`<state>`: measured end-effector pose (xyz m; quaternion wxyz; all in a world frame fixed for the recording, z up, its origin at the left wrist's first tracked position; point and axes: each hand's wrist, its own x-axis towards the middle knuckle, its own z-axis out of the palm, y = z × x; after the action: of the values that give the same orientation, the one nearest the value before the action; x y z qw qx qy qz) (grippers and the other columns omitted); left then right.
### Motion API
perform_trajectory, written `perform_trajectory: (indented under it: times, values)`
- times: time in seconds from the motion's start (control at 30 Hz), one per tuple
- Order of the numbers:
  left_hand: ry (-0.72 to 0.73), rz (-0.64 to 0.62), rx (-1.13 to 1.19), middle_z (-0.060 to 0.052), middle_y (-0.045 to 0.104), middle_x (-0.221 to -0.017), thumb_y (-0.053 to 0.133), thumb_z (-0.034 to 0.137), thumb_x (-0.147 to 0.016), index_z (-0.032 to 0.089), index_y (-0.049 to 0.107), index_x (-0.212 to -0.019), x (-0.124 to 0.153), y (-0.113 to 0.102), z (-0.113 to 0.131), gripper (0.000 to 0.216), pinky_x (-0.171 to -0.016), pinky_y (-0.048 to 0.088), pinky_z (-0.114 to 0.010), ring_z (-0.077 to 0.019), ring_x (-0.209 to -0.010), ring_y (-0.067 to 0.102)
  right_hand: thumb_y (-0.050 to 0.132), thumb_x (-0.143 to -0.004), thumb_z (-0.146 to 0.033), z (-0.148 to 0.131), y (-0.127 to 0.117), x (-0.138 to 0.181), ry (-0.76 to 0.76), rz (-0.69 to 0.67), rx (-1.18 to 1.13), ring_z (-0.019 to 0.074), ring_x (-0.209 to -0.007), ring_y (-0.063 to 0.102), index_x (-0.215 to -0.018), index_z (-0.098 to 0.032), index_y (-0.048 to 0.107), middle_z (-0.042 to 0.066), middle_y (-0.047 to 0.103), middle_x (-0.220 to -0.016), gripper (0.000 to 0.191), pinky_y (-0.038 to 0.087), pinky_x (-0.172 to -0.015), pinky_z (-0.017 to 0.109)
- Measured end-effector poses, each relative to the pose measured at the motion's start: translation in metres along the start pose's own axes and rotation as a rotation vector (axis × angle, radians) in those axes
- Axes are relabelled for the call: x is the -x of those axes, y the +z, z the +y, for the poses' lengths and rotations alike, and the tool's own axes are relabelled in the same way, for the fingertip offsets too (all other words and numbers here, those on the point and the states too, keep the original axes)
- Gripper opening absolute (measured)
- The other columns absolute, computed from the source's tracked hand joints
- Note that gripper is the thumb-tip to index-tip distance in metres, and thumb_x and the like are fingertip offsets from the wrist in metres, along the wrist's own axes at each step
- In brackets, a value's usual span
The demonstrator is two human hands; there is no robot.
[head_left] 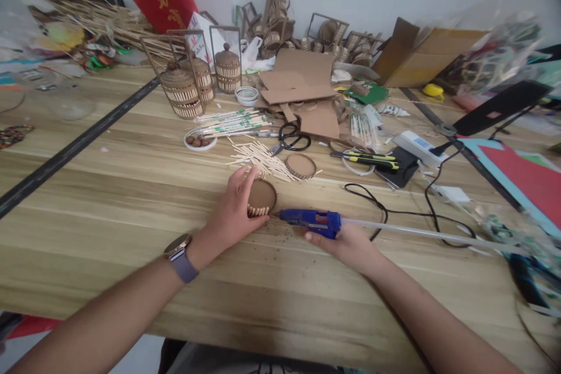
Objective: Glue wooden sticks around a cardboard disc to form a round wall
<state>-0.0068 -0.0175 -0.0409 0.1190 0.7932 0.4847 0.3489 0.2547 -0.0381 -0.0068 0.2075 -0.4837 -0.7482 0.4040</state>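
Blue glue gun (310, 219), brown disc (262, 195)

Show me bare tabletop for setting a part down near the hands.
Widest: wood table left of the left hand, between black strip and left forearm. Smaller: between that and the right forearm, with specks near the glue gun. Crowded: farther back, with loose sticks, scissors, cardboard; cable right of the gun.
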Motion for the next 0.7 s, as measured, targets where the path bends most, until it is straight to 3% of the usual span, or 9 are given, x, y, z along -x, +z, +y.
perform_trajectory:
  times: [0.7]
  values:
    - [0.002, 0.003, -0.018, -0.018, 0.029, -0.151, 0.083, 0.019, -0.068, 0.029, 0.004, -0.153, 0.0003, 0.0007, -0.0008, 0.117, -0.115, 0.031, -0.061, -0.0392, -0.142, 0.03, 0.056, -0.088, -0.047, 0.0014, 0.0088, -0.0007, -0.06, 0.041, 0.08, 0.0249, -0.094, 0.071, -0.104, -0.021, 0.072, 0.006, 0.077, -0.104, 0.034, 0.056, -0.085, 0.035]
